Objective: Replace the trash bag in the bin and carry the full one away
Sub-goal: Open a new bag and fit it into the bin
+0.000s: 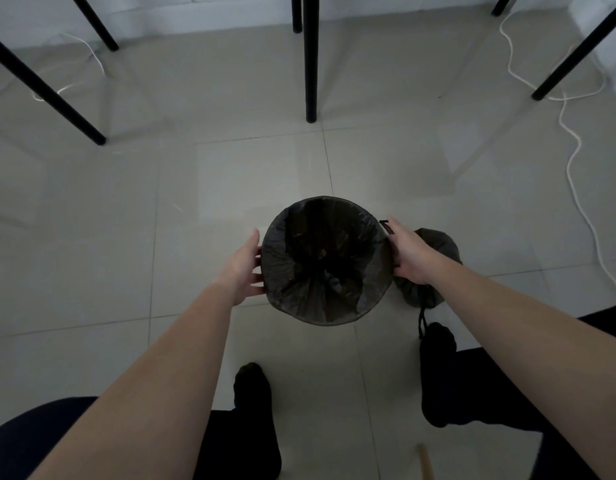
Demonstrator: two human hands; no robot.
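Here the person stands over a round bin on a pale tiled floor, both bare forearms reaching down to it. A fresh black trash bag lines the bin, its edge folded over the rim all the way round and its crinkled plastic sagging into the middle. The left hand is on the bin's left side, fingers loosely spread and curled toward the rim, touching or nearly touching the plastic without closing on anything. The right hand lies against the bin's right side, its fingers hooked around the rim and the bag's folded edge; a short black strap pokes out just above its fingertips.

Just to the right of the bin, partly hidden behind the right wrist, sits the full bag, tied off and resting on the floor, with its black drawstring trailing down toward the person's right foot. The left foot, in a dark sock, stands nearer the bin's lower left.

Farther off, black furniture legs stand on the tiles, and a white cable snakes along the floor at the right. A light wooden stick shows at the bottom edge.
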